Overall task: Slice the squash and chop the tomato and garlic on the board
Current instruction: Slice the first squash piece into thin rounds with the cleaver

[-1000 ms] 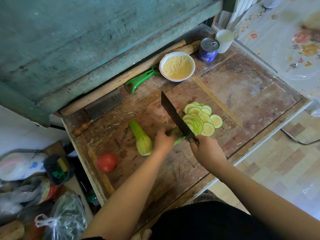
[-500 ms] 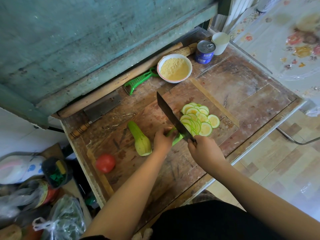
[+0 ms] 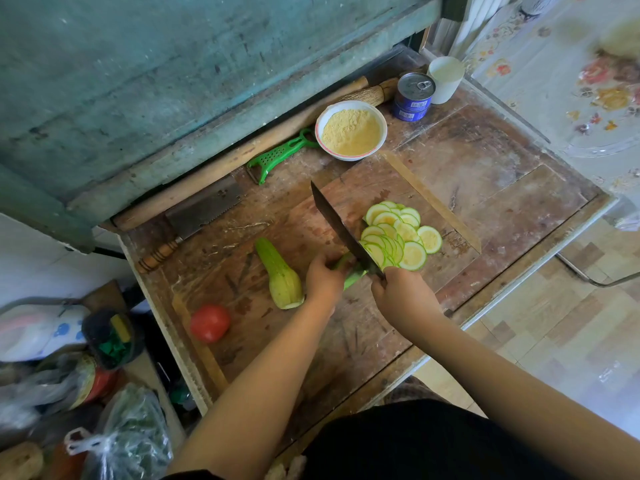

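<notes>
On the board, right of centre, the knife stands edge-down at the cut end of the squash piece, much as in the two earlier views; blade angle and position barely differ, so the slicing rhythm continues with no visible jump. Right hand clenched round the knife handle; left hand curled over the short green stub, fingers close to the blade. Fan of slices lies just beyond the knife, about the same spread as a second ago; any added slice too small to tell. Stub now short, so judged near the end of this piece. Second squash lies whole just left of the left hand, untouched. Tomato sits near the board's lower left edge, uncut. No garlic seen. Bowl of yellow meal, green peeler, and cleaver rest on the worktop behind. Judgement: squash part-done, tomato and garlic still ahead.
</notes>
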Tool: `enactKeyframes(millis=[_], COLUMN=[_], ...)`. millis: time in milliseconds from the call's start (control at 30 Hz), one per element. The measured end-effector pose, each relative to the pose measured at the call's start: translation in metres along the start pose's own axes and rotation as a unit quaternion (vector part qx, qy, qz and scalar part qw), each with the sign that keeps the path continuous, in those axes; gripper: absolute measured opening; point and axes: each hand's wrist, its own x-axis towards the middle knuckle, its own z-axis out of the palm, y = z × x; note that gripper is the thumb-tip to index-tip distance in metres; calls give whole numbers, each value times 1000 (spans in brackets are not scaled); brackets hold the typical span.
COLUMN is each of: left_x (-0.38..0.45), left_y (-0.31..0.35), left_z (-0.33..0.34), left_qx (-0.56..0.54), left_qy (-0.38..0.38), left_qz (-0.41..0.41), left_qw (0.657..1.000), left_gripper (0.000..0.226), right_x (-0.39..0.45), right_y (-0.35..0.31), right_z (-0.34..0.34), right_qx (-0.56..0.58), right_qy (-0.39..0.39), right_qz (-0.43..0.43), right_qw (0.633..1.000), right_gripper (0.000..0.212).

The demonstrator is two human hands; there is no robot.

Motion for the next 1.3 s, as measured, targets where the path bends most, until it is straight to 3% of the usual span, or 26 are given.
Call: enactKeyframes(millis=[600, 1300], left_x=[-4, -9], left_y=[2, -5], left_z=[1, 6], left_qx=[20, 22], left_qy=[-2, -5], left_qz=[-8, -15], left_qw=[1000, 1000], left_gripper=[18, 17], right_x=[18, -16], right_y=[0, 11], right_z=[15, -8], right_qx=[8, 44], right_qy=[-27, 5], right_qz=[27, 1], right_qw=[999, 999], right_gripper=[36, 36])
